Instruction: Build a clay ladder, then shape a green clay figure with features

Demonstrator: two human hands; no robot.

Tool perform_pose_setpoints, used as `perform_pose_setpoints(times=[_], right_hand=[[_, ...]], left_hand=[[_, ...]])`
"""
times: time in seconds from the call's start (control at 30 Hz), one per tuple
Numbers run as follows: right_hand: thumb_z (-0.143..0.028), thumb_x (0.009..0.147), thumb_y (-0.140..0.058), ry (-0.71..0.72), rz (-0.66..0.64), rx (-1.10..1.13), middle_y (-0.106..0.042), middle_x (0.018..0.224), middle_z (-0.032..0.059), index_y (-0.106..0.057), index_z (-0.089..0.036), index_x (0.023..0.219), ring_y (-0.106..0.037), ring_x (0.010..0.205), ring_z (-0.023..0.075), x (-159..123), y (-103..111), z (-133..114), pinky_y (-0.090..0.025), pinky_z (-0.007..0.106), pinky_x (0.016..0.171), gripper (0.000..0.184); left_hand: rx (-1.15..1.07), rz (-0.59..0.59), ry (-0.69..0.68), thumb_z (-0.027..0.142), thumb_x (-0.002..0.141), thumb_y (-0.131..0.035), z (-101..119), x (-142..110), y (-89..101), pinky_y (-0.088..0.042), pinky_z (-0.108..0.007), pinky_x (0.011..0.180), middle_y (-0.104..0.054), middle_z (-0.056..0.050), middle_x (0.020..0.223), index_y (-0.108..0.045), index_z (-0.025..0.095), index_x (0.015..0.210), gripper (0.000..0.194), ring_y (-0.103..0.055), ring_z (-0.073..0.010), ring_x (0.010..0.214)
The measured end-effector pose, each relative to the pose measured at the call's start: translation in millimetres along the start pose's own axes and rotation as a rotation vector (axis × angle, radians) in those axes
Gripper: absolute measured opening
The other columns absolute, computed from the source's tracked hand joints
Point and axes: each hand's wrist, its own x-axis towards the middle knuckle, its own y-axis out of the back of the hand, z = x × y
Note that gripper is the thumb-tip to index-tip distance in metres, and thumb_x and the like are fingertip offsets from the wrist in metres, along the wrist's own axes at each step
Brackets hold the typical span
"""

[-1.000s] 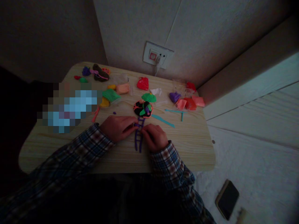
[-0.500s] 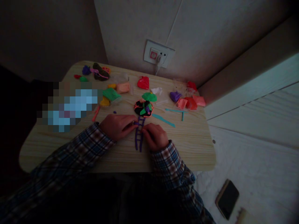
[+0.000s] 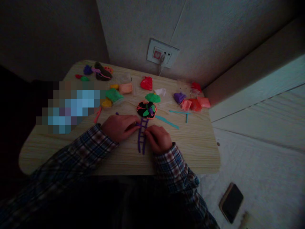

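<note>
A purple clay ladder (image 3: 142, 140) lies on the wooden table, its far end against a black clay disc (image 3: 142, 109) edged in orange, with green and purple clay pieces on it. My left hand (image 3: 120, 127) is at the ladder's left rail, thumb and fingers pinched on a small piece of purple clay (image 3: 137, 124). On the other side, my right hand (image 3: 158, 138) is closed, its fingertips touching the right rail. Whether anything sits between those fingertips is hidden. A flat teal clay tool (image 3: 168, 122) rests right of the disc.
Bagged clay lies about the small table (image 3: 190, 152): green (image 3: 113, 96), red (image 3: 146, 83) and purple (image 3: 179, 97). Thin teal sticks (image 3: 186, 118) lie at right. A blurred-out object (image 3: 81, 103) covers the left side. Behind is a wall socket (image 3: 163, 53); a phone (image 3: 231, 202) lies lower right.
The left fingers have drawn back slightly to the left from the ladder's rungs, still pinching purple clay. My right hand has stayed almost still. The view has shifted very slightly.
</note>
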Motion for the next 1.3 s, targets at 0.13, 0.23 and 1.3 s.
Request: perform_pose_setpoints(times=[0.13, 0.23, 1.3], right_hand=[[-0.024, 0.091, -0.042, 0.0, -0.006, 0.003, -0.066, 0.069, 0.0038, -0.059, -0.018, 0.076, -0.059, 0.065, 0.0153, 0.1, -0.3, 0.6, -0.044, 0.028, 0.063, 0.024], [-0.024, 0.091, -0.042, -0.003, -0.01, 0.005, -0.066, 0.069, 0.0038, -0.059, -0.018, 0.076, -0.059, 0.064, 0.0151, 0.3, 0.5, 0.6, -0.043, 0.028, 0.062, 0.024], [-0.025, 0.091, -0.042, -0.02, -0.04, 0.036, -0.066, 0.072, 0.0032, -0.059, -0.019, 0.079, -0.059, 0.067, 0.0152, -0.5, -0.3, 3.2, -0.043, 0.028, 0.064, 0.022]], left_hand=[[-0.007, -0.066, 0.044, 0.034, 0.09, -0.049, 1.6, 0.6, 1.9, -0.039, -0.023, 0.058, -0.067, -0.002, 0.076, -0.064, 0.014, 0.095, 0.025, -0.058, -0.0133, 0.065], [-0.013, -0.068, 0.047, 0.034, 0.09, -0.049, 0.4, 0.4, 1.5, -0.038, -0.023, 0.057, -0.065, -0.001, 0.074, -0.064, 0.014, 0.094, 0.025, -0.056, -0.0129, 0.062], [0.004, -0.086, 0.057, 0.034, 0.089, -0.049, 1.3, 2.5, 2.5, -0.036, -0.023, 0.056, -0.062, 0.001, 0.069, -0.064, 0.015, 0.092, 0.025, -0.054, -0.0125, 0.061]])
